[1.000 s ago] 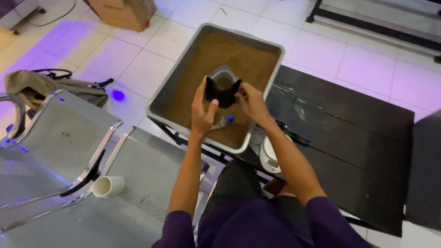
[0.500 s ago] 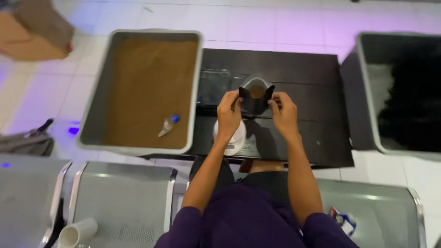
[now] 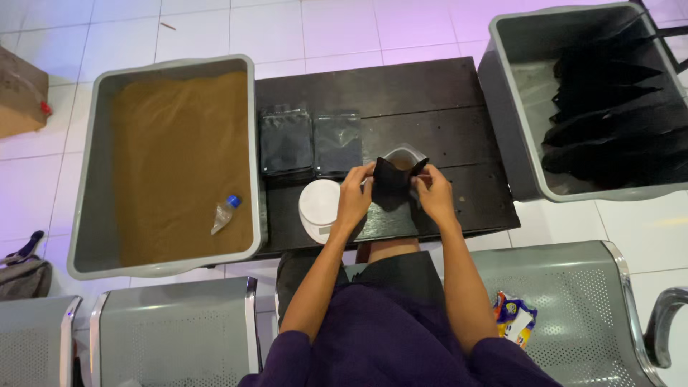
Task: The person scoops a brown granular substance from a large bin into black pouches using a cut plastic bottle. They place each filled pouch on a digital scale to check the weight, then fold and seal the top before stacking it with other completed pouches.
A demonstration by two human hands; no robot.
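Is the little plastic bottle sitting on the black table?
No, the plastic bottle lies on the brown powder inside the grey tub, left of the black table.

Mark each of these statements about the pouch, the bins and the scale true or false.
1. Both hands, left hand and right hand, hold the black pouch. True.
2. The left bin holds black pouches. False: it holds brown powder and a small bottle.
3. The white scale sits on the dark table. True.
4. The right bin is full of brown powder. False: it holds black pouches.
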